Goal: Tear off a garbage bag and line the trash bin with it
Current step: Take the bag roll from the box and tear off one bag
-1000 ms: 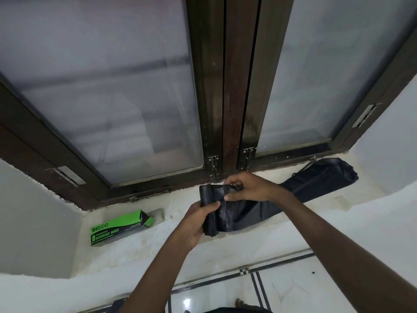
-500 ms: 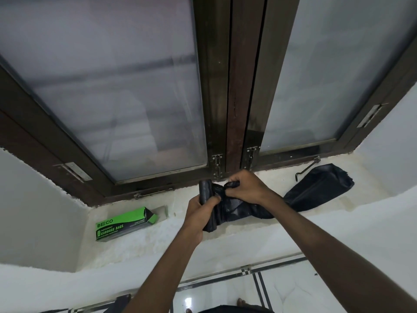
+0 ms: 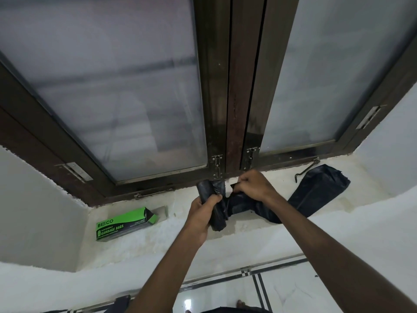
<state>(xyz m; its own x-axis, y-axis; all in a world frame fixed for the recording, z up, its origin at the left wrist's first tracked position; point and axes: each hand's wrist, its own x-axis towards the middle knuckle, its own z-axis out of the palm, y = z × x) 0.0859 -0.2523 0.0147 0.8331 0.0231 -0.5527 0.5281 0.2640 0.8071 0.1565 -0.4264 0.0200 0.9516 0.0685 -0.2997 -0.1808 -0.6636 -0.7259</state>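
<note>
1. Over the window sill (image 3: pixel 259 231), the left hand (image 3: pixel 200 213) is wrapped tight round the roll of black garbage bags (image 3: pixel 211 204), holding it roughly upright, while the right hand (image 3: pixel 252 185) pinches the top edge of the unrolled garbage bag (image 3: pixel 316 195), fingers (image 3: pixel 239 187) closed on the plastic. The bag trails off to the right across the sill, its far end lying beside a metal window stay (image 3: pixel 305 169).

2. A small gap shows between roll and bag at the top edge, so I'd say the tear has started but is far from through.

3. The main risk looks like the tear wandering off the perforation: pulling slantwise, or with the film bunched as it is near the roll, could rip into the bag's body and leave a hole.

4. If the left grip slackens, the roll may spin and pay out more bags instead of parting.

5. The trailing end could snag on that stay if yanked.

6. The green garbage bag box (image 3: pixel 124 224) lies well to the left; no trash bin is in view.
</note>
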